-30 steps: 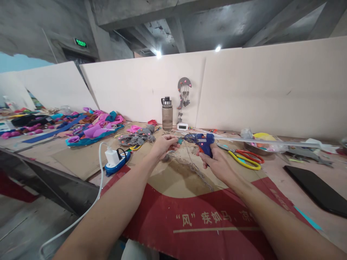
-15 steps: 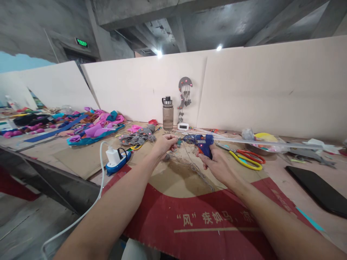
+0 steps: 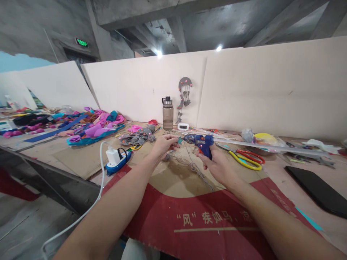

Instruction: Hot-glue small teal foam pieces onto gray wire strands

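My right hand (image 3: 217, 160) is wrapped round the handle of a blue hot glue gun (image 3: 202, 141), a finger at its orange trigger. A long clear glue stick (image 3: 252, 142) sticks out of its back. The nozzle points left, close to a small teal piece (image 3: 179, 140) pinched in the fingertips of my left hand (image 3: 166, 145). Whether nozzle and piece touch, I cannot tell. Grey yarn (image 3: 199, 171) lies loosely on the cardboard (image 3: 173, 184) beneath both hands.
Left are a blue power strip (image 3: 118, 165), grey felt pieces (image 3: 138, 137) and a heap of coloured fabric (image 3: 94, 126). Behind stand a water bottle (image 3: 168, 115) and small clock (image 3: 183, 126). Right lie yellow- and red-handled scissors (image 3: 245, 162), a bowl (image 3: 264, 148) and a black phone (image 3: 316, 189).
The teal piece shows a little more at my left fingertips. The back end of the long glue stick has dipped slightly. Both hands stay in nearly the same place.
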Tool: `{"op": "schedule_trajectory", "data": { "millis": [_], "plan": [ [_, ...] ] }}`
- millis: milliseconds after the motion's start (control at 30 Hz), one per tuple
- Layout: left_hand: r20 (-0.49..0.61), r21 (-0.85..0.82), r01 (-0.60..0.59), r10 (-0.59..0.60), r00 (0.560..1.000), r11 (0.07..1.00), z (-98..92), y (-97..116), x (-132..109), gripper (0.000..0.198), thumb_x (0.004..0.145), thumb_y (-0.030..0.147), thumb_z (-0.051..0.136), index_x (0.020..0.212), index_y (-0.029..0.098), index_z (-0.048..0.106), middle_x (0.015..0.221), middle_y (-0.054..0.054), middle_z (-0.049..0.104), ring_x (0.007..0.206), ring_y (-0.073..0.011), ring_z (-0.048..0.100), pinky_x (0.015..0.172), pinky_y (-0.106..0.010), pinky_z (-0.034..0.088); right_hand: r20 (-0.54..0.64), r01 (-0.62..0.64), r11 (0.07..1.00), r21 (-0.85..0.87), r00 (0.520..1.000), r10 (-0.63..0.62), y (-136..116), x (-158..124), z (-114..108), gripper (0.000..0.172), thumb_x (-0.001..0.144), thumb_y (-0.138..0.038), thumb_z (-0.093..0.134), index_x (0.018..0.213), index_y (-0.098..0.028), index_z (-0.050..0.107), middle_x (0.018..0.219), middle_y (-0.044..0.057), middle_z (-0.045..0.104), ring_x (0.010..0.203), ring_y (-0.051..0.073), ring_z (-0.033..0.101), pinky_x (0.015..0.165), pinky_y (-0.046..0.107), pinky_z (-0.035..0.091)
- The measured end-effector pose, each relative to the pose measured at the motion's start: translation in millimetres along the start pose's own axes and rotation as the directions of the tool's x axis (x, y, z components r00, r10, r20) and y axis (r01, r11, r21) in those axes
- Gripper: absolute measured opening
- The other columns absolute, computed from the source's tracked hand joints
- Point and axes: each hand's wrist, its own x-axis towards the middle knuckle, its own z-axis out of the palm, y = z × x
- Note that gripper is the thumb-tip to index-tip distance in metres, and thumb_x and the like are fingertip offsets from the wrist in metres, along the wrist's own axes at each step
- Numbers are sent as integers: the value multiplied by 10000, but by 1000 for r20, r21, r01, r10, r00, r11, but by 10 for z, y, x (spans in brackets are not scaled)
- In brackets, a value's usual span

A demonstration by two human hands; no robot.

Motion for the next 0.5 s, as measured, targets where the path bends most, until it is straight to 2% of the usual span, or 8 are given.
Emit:
{"op": "schedule_trajectory", "data": {
  "millis": [233, 367, 500],
  "plan": [
    [-21, 104, -17, 19, 1000, 994, 16, -3, -19, 143, 703, 199, 670, 652, 131, 554, 467, 17, 558, 358, -41, 435, 393, -163, 316, -5, -6, 999, -35, 1000, 6, -27, -12, 13, 220, 830, -320, 477, 1007, -202, 531, 736, 35, 604, 650, 191, 556, 593, 292, 409],
    [-16, 97, -4, 6, 1000, 995, 30, 13, -31, 103, 703, 166, 648, 657, 127, 565, 482, 9, 573, 383, -51, 467, 417, -167, 349, -14, -5, 997, -81, 1000, 4, -69, -25, 7, 222, 832, -317, 475, 1008, -201, 546, 698, 31, 605, 645, 197, 557, 588, 290, 392],
    [72, 23, 10, -12, 997, 1000, 26, 16, -29, 99, 707, 177, 660, 717, 100, 600, 581, -32, 625, 479, -75, 555, 465, -176, 402, -20, -17, 994, -108, 1000, 15, -36, -19, 10, 248, 850, -343, 458, 1032, -197, 539, 685, 32, 605, 611, 194, 553, 583, 291, 380]
  ]
}}
